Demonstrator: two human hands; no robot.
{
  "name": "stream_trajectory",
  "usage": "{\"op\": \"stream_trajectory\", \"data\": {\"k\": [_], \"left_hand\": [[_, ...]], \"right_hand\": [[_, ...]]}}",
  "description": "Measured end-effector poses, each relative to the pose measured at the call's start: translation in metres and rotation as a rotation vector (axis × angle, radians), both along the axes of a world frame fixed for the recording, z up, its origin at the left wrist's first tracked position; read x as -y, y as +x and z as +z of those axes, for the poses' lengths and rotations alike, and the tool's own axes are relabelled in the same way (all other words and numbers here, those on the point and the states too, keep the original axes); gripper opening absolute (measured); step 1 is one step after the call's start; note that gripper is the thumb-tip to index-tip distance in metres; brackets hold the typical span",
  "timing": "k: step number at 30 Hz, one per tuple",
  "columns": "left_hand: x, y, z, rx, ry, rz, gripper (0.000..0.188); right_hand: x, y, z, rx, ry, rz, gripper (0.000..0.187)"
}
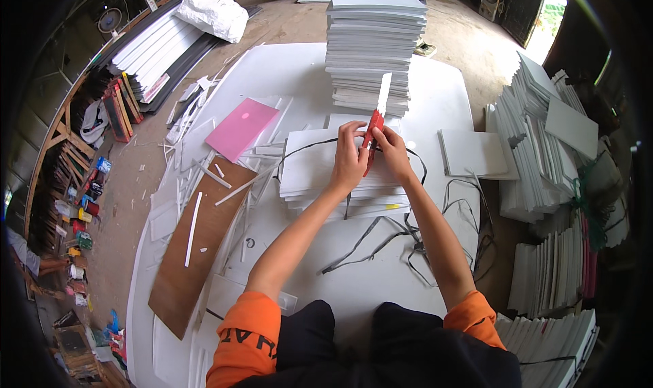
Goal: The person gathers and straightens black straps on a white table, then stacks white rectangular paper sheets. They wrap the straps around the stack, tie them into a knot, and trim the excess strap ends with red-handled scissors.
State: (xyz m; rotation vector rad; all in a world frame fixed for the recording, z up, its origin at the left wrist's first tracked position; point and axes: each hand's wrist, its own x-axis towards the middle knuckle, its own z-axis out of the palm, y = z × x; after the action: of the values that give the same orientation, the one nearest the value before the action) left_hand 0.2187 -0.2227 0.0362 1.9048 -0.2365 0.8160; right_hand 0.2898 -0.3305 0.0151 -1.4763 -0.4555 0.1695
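A red-handled cutter knife (373, 131) with a long pale blade pointing away from me is held over a stack of white sheets (309, 167). My left hand (349, 158) is closed round the left side of its handle. My right hand (394, 153) grips the handle from the right, with its fingertips near the upper part. A black strap (307, 145) runs across the stack beneath my hands and loops out at both sides. More loose black strap (367, 253) lies on the white table in front of the stack.
A tall pile of white sheets (371, 55) stands at the table's far side. To the left lie a pink sheet (243, 128), a brown board (183, 272) and white offcut strips. White panels (471, 153) sit at the right, with larger stacks (537, 157) beyond on the floor.
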Motion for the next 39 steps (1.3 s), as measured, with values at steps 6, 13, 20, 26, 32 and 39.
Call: {"op": "stream_trajectory", "data": {"k": [6,13,20,26,32,39], "left_hand": [[-0.011,0.011,0.003,0.117,0.341,0.408,0.041],[-0.023,0.034,-0.015,-0.230,0.104,-0.119,0.020],[-0.021,0.035,-0.014,-0.419,-0.157,-0.174,0.022],[-0.019,0.037,-0.008,-0.615,-0.290,-0.349,0.024],[-0.021,0.039,-0.008,-0.533,-0.503,-0.506,0.024],[-0.010,0.043,-0.009,-0.407,-0.702,-0.508,0.030]], "right_hand": [[0.007,-0.009,0.016,-0.094,0.110,-0.016,0.031],[0.010,-0.004,0.017,-0.312,0.337,0.045,0.025],[0.015,-0.002,0.016,-0.272,0.314,0.106,0.029],[0.051,0.013,0.025,-0.073,0.098,-0.128,0.043],[0.123,-0.003,0.096,-0.029,0.227,-0.266,0.033],[0.145,-0.041,0.089,-0.179,-0.001,-0.169,0.042]]}}
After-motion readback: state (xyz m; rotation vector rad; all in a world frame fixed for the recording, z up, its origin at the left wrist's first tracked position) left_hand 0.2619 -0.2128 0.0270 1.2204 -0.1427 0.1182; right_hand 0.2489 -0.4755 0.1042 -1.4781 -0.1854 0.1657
